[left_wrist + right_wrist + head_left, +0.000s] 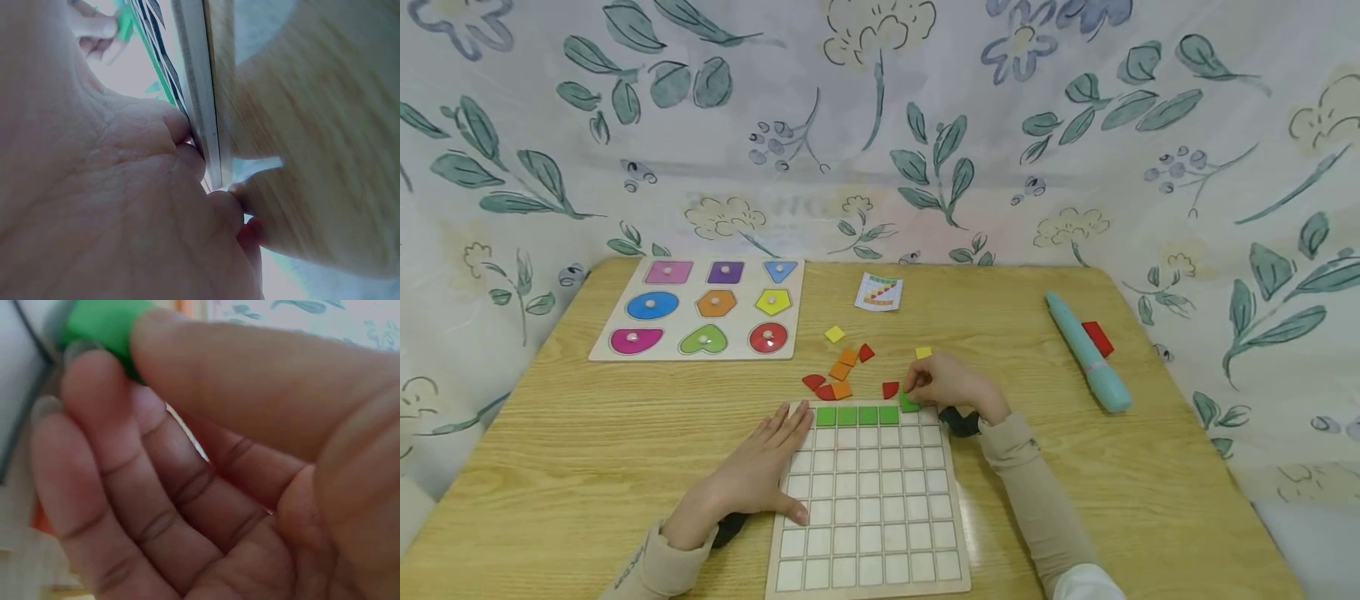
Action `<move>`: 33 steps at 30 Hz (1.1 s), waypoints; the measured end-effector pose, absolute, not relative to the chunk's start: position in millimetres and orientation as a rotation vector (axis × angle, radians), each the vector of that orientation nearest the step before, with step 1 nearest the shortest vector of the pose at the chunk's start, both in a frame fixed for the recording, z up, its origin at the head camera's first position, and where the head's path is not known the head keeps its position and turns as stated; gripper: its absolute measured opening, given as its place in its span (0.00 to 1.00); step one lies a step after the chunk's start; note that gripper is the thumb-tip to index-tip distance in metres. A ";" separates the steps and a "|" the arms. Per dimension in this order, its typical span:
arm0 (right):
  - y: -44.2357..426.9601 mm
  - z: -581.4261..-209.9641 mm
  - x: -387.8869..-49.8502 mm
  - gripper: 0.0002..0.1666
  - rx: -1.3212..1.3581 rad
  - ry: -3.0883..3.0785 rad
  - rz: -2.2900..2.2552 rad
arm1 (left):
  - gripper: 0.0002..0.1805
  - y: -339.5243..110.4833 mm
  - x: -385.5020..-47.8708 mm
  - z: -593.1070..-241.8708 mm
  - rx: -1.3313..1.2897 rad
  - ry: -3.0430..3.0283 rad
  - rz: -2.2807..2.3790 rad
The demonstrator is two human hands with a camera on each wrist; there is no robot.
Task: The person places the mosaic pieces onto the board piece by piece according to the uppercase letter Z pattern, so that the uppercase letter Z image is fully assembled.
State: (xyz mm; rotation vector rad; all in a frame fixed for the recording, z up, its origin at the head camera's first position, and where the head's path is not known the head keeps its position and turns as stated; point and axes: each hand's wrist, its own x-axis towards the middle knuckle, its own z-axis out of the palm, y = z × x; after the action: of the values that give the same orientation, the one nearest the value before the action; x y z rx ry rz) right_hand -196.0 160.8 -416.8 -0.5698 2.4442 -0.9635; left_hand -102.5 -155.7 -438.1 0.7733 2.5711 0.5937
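Note:
A white grid board (858, 509) lies on the wooden table, with several green square tiles (847, 416) set side by side in its top row. My right hand (951, 384) pinches another green square tile (103, 325) between thumb and fingers, over the top row just right of the others. Spread out flat, my left hand (756, 472) rests on the board's left edge, its thumb reaching onto the squares. In the left wrist view the palm of my left hand (125, 187) is close to the camera, beside the board's edge.
Loose orange squares (839, 370), red quarter-circle pieces (813, 382) and yellow squares (835, 334) lie beyond the board. A small pattern card (879, 292) is behind them. A shape puzzle (700, 317) sits at back left, and a teal pen-like object (1086, 350) beside a red piece (1098, 339) at right.

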 end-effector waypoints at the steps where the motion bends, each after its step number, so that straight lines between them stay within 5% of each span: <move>1: 161.1 -417.9 -194.4 0.01 -0.579 2.433 -0.959 | 0.73 -155.4 -102.8 -438.2 0.768 2.570 0.590; 16: 161.7 -428.5 -187.5 0.03 -0.580 2.513 -0.997 | 0.73 -156.4 -103.8 -441.9 0.768 2.576 0.586; 28: 183.3 -437.2 -207.3 0.28 -0.324 2.704 -1.215 | 0.72 -157.3 -104.3 -441.6 0.782 2.577 0.597; 33: 180.8 -447.1 -211.0 0.28 -0.386 2.643 -1.256 | 0.72 -156.4 -103.9 -442.1 0.768 2.572 0.599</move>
State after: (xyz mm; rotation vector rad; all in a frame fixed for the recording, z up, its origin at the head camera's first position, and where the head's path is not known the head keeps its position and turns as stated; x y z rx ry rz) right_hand -211.0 180.8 -447.1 -0.3860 2.6430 -1.2565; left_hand -103.9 -156.4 -442.1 0.7676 2.5717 0.5987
